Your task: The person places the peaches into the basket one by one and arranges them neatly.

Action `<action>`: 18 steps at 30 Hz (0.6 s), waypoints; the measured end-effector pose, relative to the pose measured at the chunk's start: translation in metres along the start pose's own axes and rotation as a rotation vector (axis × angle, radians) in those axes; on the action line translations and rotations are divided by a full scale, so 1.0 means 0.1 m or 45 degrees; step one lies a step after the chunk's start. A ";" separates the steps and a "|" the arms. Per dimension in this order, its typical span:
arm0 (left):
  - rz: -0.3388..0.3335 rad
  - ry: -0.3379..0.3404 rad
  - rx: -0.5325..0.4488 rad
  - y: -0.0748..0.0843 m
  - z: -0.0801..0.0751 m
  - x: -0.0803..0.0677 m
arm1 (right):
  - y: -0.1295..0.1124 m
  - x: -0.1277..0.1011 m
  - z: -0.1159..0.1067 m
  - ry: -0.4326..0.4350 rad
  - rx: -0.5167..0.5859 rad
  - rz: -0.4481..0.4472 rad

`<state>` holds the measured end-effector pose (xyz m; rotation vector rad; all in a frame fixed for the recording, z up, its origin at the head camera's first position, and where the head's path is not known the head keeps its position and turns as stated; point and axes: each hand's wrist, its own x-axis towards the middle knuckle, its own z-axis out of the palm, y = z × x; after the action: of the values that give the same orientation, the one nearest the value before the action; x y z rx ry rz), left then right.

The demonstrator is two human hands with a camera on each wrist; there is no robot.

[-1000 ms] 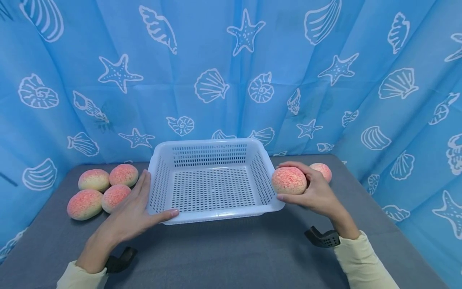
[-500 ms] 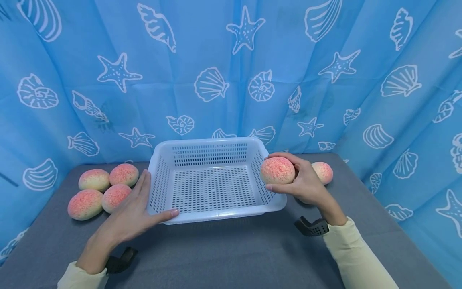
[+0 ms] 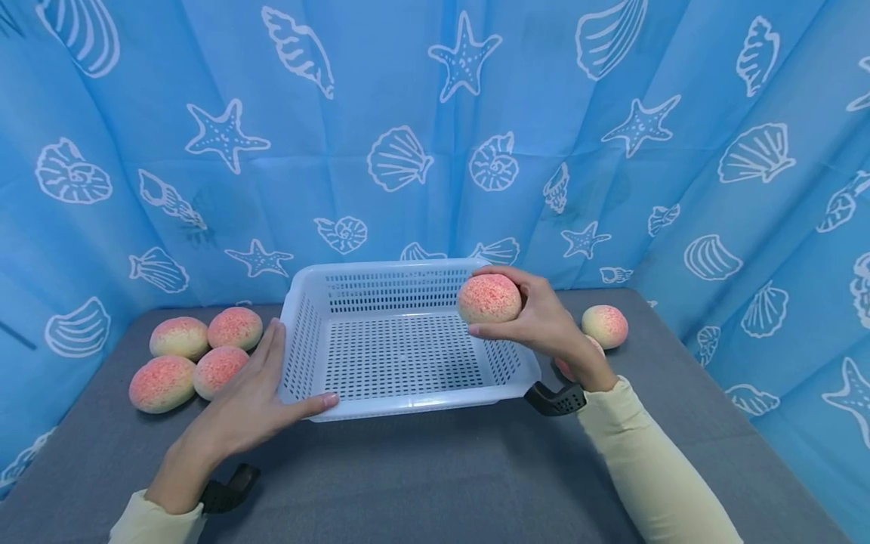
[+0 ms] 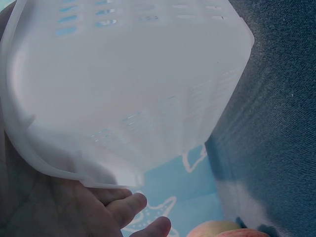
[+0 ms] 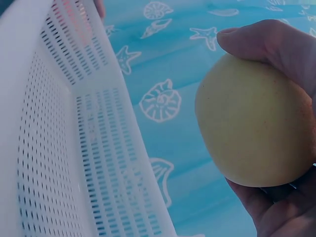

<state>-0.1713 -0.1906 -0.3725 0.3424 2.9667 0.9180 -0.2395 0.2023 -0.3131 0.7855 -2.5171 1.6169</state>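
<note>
Since the earlier frames the right hand had carried its peach up and leftward in frame, from beside the basket's right wall to over the rim at the back right corner. Left hand, basket and the other fruit had not shifted.

Head view: right hand's fingers and thumb were curled round the peach, holding it just above the white basket, centre-right of frame. The basket floor lay below and left of the fruit, so this hand was plainly the nearer one to the drop spot. Peach looked roughly round, with no clear long axis. Left hand lay flat against the basket's left wall, fingers straight, thumb along the front rim, gripping nothing. Four peaches sat clustered at left of frame, just beside that hand. One more peach sat on the grey table at right, and another was partly hidden behind the right wrist. Blue seashell curtain filled the upper frame.

Left wrist view: the basket's outer wall filled most of the frame, with the palm and fingertips pressed against it at lower left. A peach edge showed at bottom.

Right wrist view: the peach's pale yellow underside sat at right, with the thumb on top and the palm underneath. The basket's perforated wall was at left, apart from the fruit.
</note>
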 end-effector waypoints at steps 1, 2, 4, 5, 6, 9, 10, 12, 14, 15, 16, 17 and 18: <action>0.000 0.000 0.000 0.00 0.00 0.00 | 0.00 0.03 0.02 -0.007 0.000 -0.022; -0.001 0.000 0.002 0.00 0.00 0.00 | 0.00 0.06 0.04 -0.012 -0.001 -0.041; -0.002 0.000 0.001 0.00 0.00 0.00 | 0.00 0.13 0.07 -0.015 0.002 -0.062; -0.003 0.000 0.001 0.00 0.00 0.00 | -0.01 0.16 0.09 -0.016 0.007 -0.069; -0.003 0.001 0.000 0.00 -0.01 0.00 | -0.02 0.20 0.11 -0.016 0.007 -0.072; -0.002 0.000 -0.002 0.00 -0.01 0.00 | -0.05 0.31 0.15 -0.018 -0.006 -0.072; 0.000 0.000 -0.004 0.00 0.00 0.00 | -0.05 0.35 0.17 -0.020 -0.008 -0.071; 0.003 0.001 -0.005 0.00 0.00 0.00 | -0.06 0.42 0.19 -0.027 -0.012 -0.074; 0.004 0.002 -0.001 -0.01 0.00 0.00 | -0.07 0.49 0.23 -0.035 -0.012 -0.073; 0.004 0.003 -0.001 -0.01 0.00 0.00 | -0.08 0.53 0.25 -0.037 -0.012 -0.072; 0.004 0.003 0.002 -0.01 0.00 0.00 | -0.08 0.56 0.26 -0.037 -0.013 -0.071; 0.003 0.003 0.004 -0.01 0.01 0.01 | -0.09 0.60 0.28 -0.039 -0.006 -0.068; 0.002 0.004 0.006 -0.01 0.01 0.01 | -0.09 0.63 0.31 -0.041 0.007 -0.064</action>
<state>-0.1721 -0.1910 -0.3735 0.3439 2.9721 0.9126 -0.2836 0.1483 -0.3000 0.8753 -2.4938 1.6090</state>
